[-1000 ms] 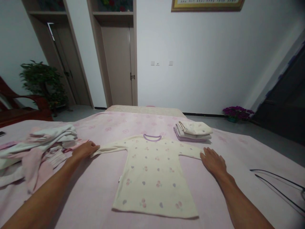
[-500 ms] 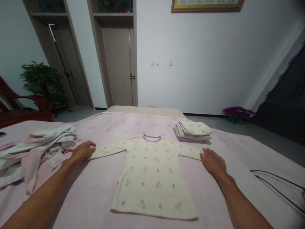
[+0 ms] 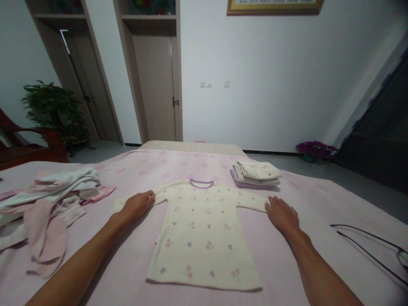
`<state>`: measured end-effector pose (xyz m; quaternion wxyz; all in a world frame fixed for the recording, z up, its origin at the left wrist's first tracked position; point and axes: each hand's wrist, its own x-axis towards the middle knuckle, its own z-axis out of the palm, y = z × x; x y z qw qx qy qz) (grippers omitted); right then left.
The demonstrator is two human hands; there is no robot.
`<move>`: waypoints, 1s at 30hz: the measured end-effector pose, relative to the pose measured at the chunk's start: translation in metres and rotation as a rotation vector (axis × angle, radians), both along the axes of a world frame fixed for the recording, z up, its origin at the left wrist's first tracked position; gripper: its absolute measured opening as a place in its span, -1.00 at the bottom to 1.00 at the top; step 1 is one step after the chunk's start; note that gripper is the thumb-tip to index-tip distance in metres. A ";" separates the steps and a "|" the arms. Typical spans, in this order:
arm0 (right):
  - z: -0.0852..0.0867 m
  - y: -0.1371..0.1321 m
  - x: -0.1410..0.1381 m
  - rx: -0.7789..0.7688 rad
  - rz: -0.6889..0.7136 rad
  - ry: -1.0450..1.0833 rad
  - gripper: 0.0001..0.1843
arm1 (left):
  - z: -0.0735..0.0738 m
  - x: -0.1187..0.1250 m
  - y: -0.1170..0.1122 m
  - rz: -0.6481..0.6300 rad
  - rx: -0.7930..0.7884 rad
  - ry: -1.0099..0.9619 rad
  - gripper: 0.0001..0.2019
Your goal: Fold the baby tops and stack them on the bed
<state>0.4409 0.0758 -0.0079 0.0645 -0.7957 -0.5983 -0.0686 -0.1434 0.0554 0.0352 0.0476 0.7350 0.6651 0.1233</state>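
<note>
A big pink sheet [image 3: 178,165] with flower shapes on it lies under the shirt. The cream shirt [image 3: 204,238] is spread out flat, neck at the far end and bottom edge near the person (it has little hearts and cherries all over). To the left of the shirt is a messy heap of clothes [image 3: 52,204], pink and white. Just past the shirt's right sleeve sits a neat folded stack [image 3: 257,175]. The left hand [image 3: 139,205] is partway along the shirt's left sleeve, fingers bent; I can't tell if they pinch the cloth. The right hand [image 3: 282,214] rests at the end of the shirt's right sleeve, fingers loose; I can't tell if it grips there. Well to the right of the shirt are dark glasses [image 3: 376,236], partly in view. A tiny white tag [image 3: 157,239] pokes out at the shirt's left edge.
</note>
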 end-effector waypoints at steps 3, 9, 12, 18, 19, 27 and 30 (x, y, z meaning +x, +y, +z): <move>0.000 0.000 0.000 -0.001 0.002 -0.003 -0.38 | 0.006 0.008 0.013 0.076 0.044 0.059 -0.59; 0.001 0.000 0.000 0.000 0.007 -0.013 -0.39 | 0.003 0.061 0.048 -0.164 0.092 -0.007 -0.50; 0.001 0.000 0.000 0.000 0.008 -0.013 -0.39 | -0.009 0.087 0.066 -0.251 0.052 -0.002 -0.47; 0.000 0.000 -0.001 0.009 0.007 0.012 -0.39 | -0.025 0.110 0.088 -0.185 -0.017 0.092 -0.37; 0.000 0.000 -0.001 0.016 0.006 0.018 -0.39 | -0.026 0.114 0.089 -0.153 -0.016 0.106 -0.37; 0.023 -0.014 0.005 0.237 -0.249 0.137 -0.40 | -0.038 0.148 0.075 -0.070 0.086 0.178 -0.44; 0.030 -0.020 0.011 0.230 -0.305 0.137 -0.41 | -0.041 0.147 0.073 -0.059 0.082 0.184 -0.42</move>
